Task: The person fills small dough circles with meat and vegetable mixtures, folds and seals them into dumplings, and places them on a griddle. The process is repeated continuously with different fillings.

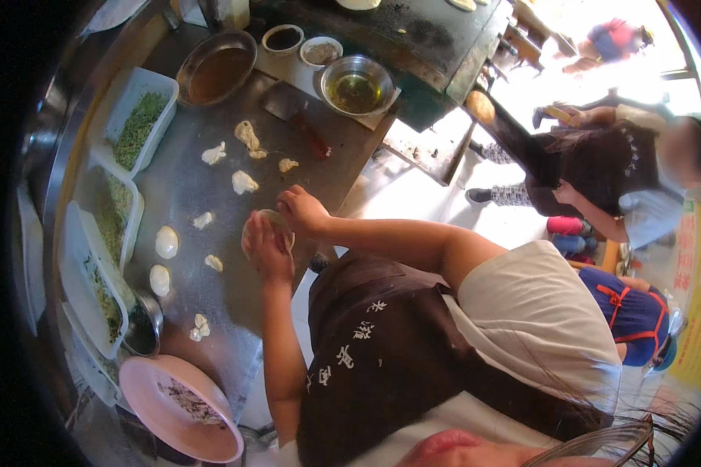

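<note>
My left hand (270, 251) grips a pale dough round (245, 240), fingers laid across its top. At the round's edge is my right hand (304, 213), its fingers curled; whether they pinch the dough is hidden. Both hands are over the near edge of a metal worktop (222, 309). Two smooth dough balls (166, 242) lie beyond my left hand. Several torn dough scraps, among them a white lump (245, 183) and a long twisted piece (247, 137), are scattered around. A cleaver (295, 117) with a reddish-brown handle lies farther to the right.
Plastic tubs of chopped green filling (146, 125) line the far side. A pink basin (152, 373) stands at left. A bowl of brown liquid (219, 70), a metal bowl of oil (356, 87) and a dark griddle (409, 29) are at right. A co-worker (601, 163) stands beyond the griddle.
</note>
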Motion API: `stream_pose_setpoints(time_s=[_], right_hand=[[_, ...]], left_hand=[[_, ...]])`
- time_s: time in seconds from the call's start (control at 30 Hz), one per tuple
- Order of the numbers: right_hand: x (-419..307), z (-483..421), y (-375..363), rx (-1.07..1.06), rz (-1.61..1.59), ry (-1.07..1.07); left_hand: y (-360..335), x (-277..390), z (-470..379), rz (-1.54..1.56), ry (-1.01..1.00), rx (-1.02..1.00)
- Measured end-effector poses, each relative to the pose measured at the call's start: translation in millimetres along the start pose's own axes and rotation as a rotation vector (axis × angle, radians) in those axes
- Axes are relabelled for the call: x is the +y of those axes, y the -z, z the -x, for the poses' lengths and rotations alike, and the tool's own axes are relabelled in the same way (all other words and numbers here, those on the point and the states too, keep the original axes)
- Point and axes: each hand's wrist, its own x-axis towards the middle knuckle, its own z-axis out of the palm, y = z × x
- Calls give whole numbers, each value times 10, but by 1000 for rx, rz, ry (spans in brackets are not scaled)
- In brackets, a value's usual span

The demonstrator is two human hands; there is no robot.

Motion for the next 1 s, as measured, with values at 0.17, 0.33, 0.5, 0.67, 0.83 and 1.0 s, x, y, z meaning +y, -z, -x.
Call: stream_pose_setpoints(time_s=[0.17,0.33,0.5,0.67,0.83,1.0], right_hand=[[-53,-10,-101,-45,225,-92],[-429,-101,-212,-330,342,-108],[-720,-208,81,-764,-144,99],[-1241,-574,409,-986,-353,152],[-1917,-2032,148,-461,139,490],[-2070,-3838,-460,-162,730,420]], left_hand=[[-4,24,238,-289,-158,-4],[164,-453,179,147,-36,146],[479,-658,310,1012,502,409],[1096,-356,375,2402,369,-52],[1249,-244,103,2539,452,399],[1154,-289,-175,2341,578,667]])
